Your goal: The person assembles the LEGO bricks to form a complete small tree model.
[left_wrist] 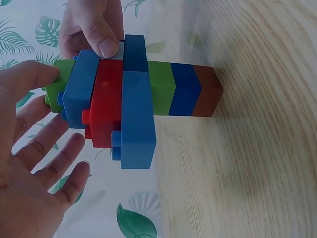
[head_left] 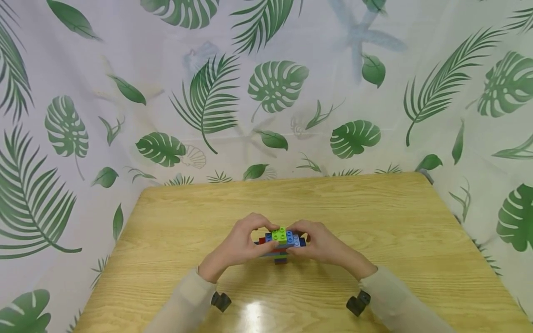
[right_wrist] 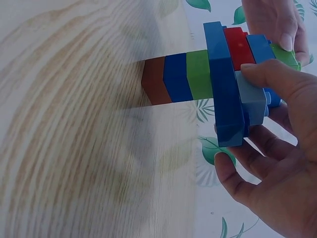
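A structure of toy building bricks stands upright on the table between both hands. Its narrow column has a brown brick [left_wrist: 207, 94] at the bottom, then a dark blue brick [left_wrist: 185, 91] and a green brick [left_wrist: 161, 91]. Wider layers rest above: long blue bricks [left_wrist: 138, 124], a red brick [left_wrist: 107, 101], a light blue brick [right_wrist: 253, 101] and another blue brick [left_wrist: 81, 94]. At the top, my left hand [head_left: 241, 242] pinches a lime green brick [head_left: 279, 236] between thumb and forefinger. From the other side my right hand [head_left: 324, 243] grips the light blue brick, thumb on its face.
The wooden table [head_left: 187, 208] reaches back to a white cloth [head_left: 316, 138] printed with green leaves, which also hangs at both sides. Small black devices, a left one [head_left: 221, 301] and a right one [head_left: 358, 303], sit at the wrists.
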Motion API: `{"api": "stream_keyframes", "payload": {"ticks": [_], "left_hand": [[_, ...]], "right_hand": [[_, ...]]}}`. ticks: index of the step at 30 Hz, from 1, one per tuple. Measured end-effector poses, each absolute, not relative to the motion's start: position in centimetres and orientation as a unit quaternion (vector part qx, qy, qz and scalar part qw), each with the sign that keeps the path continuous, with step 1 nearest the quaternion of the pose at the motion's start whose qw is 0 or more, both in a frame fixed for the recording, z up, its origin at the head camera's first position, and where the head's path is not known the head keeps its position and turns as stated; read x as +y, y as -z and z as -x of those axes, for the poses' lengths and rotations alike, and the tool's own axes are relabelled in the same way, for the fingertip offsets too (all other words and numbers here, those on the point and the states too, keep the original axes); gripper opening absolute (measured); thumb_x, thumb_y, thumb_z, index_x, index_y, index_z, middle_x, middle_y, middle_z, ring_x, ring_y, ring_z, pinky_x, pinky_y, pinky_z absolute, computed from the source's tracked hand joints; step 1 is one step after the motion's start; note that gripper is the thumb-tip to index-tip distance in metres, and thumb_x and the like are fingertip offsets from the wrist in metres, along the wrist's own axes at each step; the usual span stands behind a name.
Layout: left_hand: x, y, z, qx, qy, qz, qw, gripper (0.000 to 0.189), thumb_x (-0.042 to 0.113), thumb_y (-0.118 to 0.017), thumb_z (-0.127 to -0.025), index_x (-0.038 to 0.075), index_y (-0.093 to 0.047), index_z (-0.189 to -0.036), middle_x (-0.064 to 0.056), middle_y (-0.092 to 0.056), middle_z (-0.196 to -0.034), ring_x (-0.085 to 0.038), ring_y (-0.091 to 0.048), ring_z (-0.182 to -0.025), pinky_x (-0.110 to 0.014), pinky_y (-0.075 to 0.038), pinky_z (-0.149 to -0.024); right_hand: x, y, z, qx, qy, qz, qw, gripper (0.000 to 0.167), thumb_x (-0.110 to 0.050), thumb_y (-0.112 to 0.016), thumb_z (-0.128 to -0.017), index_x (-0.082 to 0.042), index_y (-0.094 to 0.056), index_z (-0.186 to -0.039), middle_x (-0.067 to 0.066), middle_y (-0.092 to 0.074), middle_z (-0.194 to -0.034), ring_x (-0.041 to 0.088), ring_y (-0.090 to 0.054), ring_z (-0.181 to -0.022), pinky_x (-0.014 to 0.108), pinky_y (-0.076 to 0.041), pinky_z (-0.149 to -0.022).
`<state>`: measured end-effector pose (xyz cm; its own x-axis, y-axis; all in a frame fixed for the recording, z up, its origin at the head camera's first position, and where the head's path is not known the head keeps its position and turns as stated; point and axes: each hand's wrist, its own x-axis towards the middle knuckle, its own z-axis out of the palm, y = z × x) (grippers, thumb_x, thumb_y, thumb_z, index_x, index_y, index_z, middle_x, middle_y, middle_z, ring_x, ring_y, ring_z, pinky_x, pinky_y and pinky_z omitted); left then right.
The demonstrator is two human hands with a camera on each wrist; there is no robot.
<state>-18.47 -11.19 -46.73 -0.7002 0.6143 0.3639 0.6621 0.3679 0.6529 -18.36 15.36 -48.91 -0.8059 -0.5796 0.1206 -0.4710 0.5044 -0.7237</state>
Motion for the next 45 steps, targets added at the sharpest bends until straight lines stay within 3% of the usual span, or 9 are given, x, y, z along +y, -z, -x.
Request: {"api": "stream_keyframes", "payload": {"ticks": [6,11,22,30,37,41,45], "left_hand": [[-11.2,47.2,18.5,-0.825,0.422,0.376,0.02,0.027,0.021,-0.08,-0.094,0.013,-0.074,-0.119,-0.003,-0.074,-0.117,-0.023,-0.067,-0.107,-0.041,-0.055,-0.089],[-11.1,48.5,18.2,-0.816,0.463,0.347,-0.002,0.031,0.022,-0.076,-0.098,0.016,-0.072,-0.128,-0.001,-0.074,-0.123,-0.015,-0.066,-0.102,-0.041,-0.058,-0.085],[-11.6,49.8,17.7,-0.823,0.479,0.305,-0.011,0.043,0.023,-0.08,-0.096,0.012,-0.065,-0.134,-0.004,-0.074,-0.123,-0.015,-0.066,-0.104,-0.035,-0.056,-0.086],[-11.8,50.9,18.8,-0.828,0.5,0.254,-0.008,0.04,0.027,-0.076,-0.099,0.013,-0.067,-0.135,-0.003,-0.076,-0.12,-0.016,-0.067,-0.102,-0.03,-0.056,-0.087],[-11.6,50.7,21.4,-0.805,0.564,0.182,-0.036,0.042,0.025,-0.074,-0.101,0.009,-0.067,-0.138,-0.012,-0.076,-0.119,-0.021,-0.069,-0.103,-0.026,-0.056,-0.086],[-11.2,50.6,22.8,-0.798,0.578,0.167,-0.046,0.041,0.024,-0.072,-0.102,0.007,-0.067,-0.139,-0.016,-0.075,-0.122,-0.024,-0.071,-0.105,-0.027,-0.058,-0.089],[-11.0,51.1,23.6,-0.797,0.58,0.159,-0.047,0.042,0.024,-0.072,-0.102,0.008,-0.066,-0.14,-0.017,-0.074,-0.125,-0.028,-0.072,-0.107,-0.031,-0.06,-0.091]], "right_hand": [[15.5,48.9,18.4,0.865,0.393,0.303,0.069,0.039,-0.027,-0.082,-0.093,-0.009,-0.07,-0.126,0.003,-0.073,-0.113,0.008,-0.06,-0.092,0.023,-0.05,-0.074],[15.4,48.9,18.3,0.868,0.39,0.302,0.067,0.039,-0.028,-0.082,-0.093,-0.009,-0.07,-0.126,0.003,-0.073,-0.113,0.008,-0.061,-0.093,0.023,-0.05,-0.074],[15.3,48.9,18.3,0.871,0.387,0.297,0.062,0.04,-0.027,-0.082,-0.093,-0.009,-0.07,-0.126,0.004,-0.074,-0.113,0.009,-0.06,-0.092,0.023,-0.05,-0.073],[14.7,48.7,18.8,0.867,0.413,0.274,0.055,0.056,-0.03,-0.077,-0.098,-0.008,-0.058,-0.146,0.009,-0.073,-0.121,0.021,-0.064,-0.102,0.032,-0.055,-0.08],[14.0,48.3,19.5,0.867,0.415,0.277,0.012,0.077,-0.012,-0.082,-0.092,-0.013,-0.044,-0.158,0.015,-0.062,-0.141,0.031,-0.066,-0.115,0.043,-0.058,-0.093],[13.8,48.6,20.3,0.872,0.401,0.28,-0.008,0.074,-0.002,-0.08,-0.091,-0.009,-0.047,-0.156,0.019,-0.059,-0.145,0.032,-0.067,-0.112,0.045,-0.061,-0.094],[14.1,49.4,21.5,0.881,0.396,0.257,-0.001,0.07,-0.003,-0.078,-0.092,-0.008,-0.049,-0.155,0.019,-0.063,-0.139,0.03,-0.066,-0.11,0.045,-0.061,-0.095]]}}
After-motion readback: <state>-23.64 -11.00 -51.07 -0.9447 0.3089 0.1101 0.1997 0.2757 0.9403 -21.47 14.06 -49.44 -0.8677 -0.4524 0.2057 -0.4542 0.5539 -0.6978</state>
